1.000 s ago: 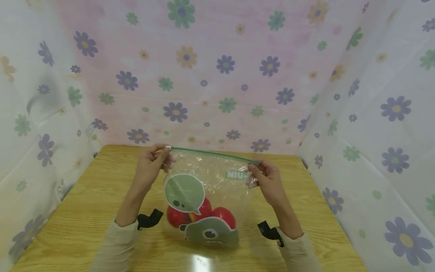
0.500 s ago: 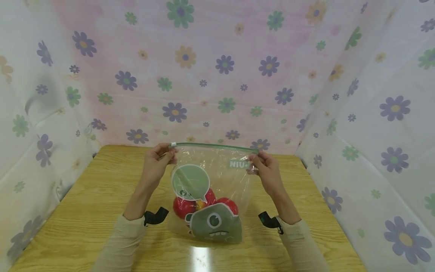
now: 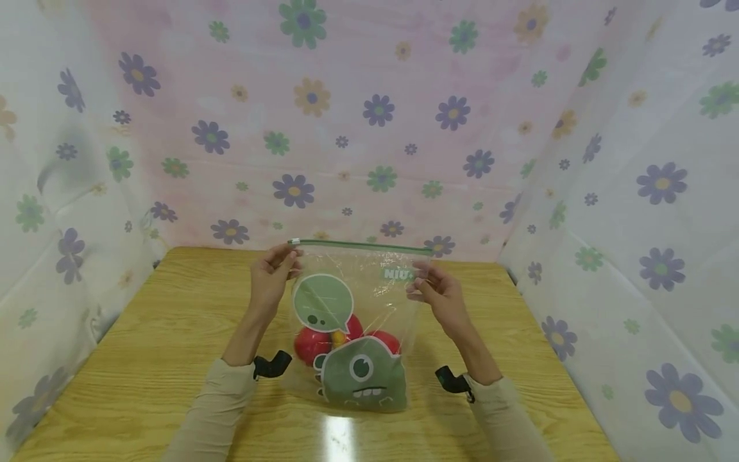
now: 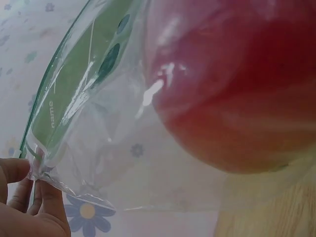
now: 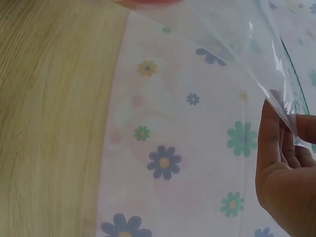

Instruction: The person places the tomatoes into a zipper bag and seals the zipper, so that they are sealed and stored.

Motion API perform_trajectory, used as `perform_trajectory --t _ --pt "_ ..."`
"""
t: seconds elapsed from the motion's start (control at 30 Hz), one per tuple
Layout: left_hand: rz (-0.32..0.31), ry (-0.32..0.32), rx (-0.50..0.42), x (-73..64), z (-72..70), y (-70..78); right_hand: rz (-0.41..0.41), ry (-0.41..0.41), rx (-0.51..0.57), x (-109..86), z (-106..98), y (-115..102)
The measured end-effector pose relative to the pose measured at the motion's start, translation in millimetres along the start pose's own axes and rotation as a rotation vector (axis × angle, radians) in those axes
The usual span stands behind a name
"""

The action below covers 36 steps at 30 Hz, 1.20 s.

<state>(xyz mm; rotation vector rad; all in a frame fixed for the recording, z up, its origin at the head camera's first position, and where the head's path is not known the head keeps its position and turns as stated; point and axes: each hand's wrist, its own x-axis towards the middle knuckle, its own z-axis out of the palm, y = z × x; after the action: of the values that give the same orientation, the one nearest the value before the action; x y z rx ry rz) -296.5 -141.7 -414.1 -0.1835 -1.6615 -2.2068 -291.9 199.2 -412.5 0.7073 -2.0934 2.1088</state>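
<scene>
A clear zip bag [image 3: 375, 308] with a green zip strip along its top and a printed green monster hangs upright between my hands. Inside, low down, are several red apples [image 3: 312, 345], partly hidden by the print. My left hand [image 3: 271, 274] pinches the bag's upper left edge, just below the white slider [image 3: 296, 241]. On the other side, my right hand [image 3: 443, 292] pinches the right edge beside the "NIU" label. In the left wrist view one apple [image 4: 237, 89] looms large through the plastic. Thumb and fingers of the right hand [image 5: 289, 168] meet on the film in the right wrist view.
The wooden table [image 3: 173, 333] lies beneath the bag. Flower-printed cloth [image 3: 358, 115] stands behind the table and along both sides. A black wrist mount [image 3: 273, 364] juts inward from the left sleeve, another black mount [image 3: 453, 380] from the right.
The bag's top edge has risen and become more level, and the monster print faces the camera more fully. My right hand has shifted inward and slightly down along the bag's right edge.
</scene>
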Motion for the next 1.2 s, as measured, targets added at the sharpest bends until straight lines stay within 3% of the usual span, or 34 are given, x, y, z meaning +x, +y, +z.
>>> perform_trajectory --t 0.17,0.33,0.77,1.2 --pt "-0.074 -0.05 -0.007 3.3 -6.4 -8.7 -0.046 0.033 -0.035 6.6 1.2 8.9" --pt "-0.103 -0.087 0.03 4.5 -8.9 -14.8 -0.035 0.055 -0.039 11.9 0.4 16.6" --pt "-0.15 -0.116 0.018 3.2 -6.6 -27.1 -0.017 0.047 -0.069 13.0 -9.4 42.0" --pt "-0.243 -0.131 0.081 15.4 -8.6 -39.6 -0.002 0.046 -0.08 33.9 -13.0 75.7"
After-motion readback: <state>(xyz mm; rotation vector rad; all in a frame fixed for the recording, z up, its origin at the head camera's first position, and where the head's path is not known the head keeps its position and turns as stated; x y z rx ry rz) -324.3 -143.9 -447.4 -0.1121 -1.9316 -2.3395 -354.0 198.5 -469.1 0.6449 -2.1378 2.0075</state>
